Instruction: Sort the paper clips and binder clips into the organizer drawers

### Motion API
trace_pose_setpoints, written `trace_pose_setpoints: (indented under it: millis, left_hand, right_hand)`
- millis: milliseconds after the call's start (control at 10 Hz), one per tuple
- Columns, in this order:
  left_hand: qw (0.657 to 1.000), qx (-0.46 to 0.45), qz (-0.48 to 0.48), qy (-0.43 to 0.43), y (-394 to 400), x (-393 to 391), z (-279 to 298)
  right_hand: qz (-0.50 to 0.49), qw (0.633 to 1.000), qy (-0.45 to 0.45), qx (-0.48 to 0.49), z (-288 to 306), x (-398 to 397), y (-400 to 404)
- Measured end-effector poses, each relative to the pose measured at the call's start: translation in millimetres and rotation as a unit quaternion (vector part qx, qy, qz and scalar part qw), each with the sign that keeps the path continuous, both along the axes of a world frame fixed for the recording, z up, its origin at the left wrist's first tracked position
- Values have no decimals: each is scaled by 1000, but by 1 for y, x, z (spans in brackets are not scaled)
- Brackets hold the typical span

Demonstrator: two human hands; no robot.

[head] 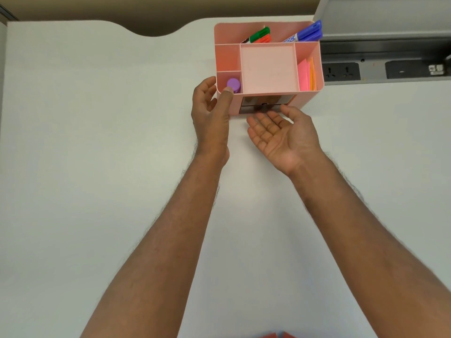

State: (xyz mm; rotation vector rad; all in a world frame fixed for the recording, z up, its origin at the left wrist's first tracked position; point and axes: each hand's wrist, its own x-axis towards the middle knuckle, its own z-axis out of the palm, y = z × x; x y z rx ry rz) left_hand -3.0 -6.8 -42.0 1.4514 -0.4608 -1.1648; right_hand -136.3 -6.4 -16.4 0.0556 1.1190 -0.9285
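Evidently, the pink organizer (268,67) is being steadied so that a drawer can be worked. The left hand (211,115) is set against the organizer's near left corner, its thumb laid over the rim just beside a purple cap (233,84) that stands in the front left compartment; the fingers are loosely curled against the outer wall and nothing is pinched in them. This bracing is judged to keep the light box from sliding on the white desk (97,167) when a drawer is pulled or pushed.

The right hand (280,135) is held palm up and spread open just in front of the drawers (267,104), its fingertips reaching to the lower drawer's front. Nothing is seen lying in the palm. The upturned pose is judged to suit hooking the fingers under a drawer edge.

Beyond both hands, markers (261,35) are stored in the back compartment, and pink and orange sticky notes (306,75) in the slot beyond the right hand; the wide middle tray is bare.

Much is hard to make out. The drawer fronts are dark and shadowed, and whether either is slightly open cannot be told. No paper clips or binder clips are visible anywhere; whether they lie inside the drawers cannot be told either. A reddish object (275,335) near the elbows is cut off at the bottom edge and cannot be identified.
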Motion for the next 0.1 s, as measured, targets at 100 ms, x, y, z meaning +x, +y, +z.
trace_pose_setpoints:
  millis: [100]
  left_hand:
    - [999,9,-6,-30,1,0,-1]
  right_hand:
    - [25,996,83,-11,-3,-2,7]
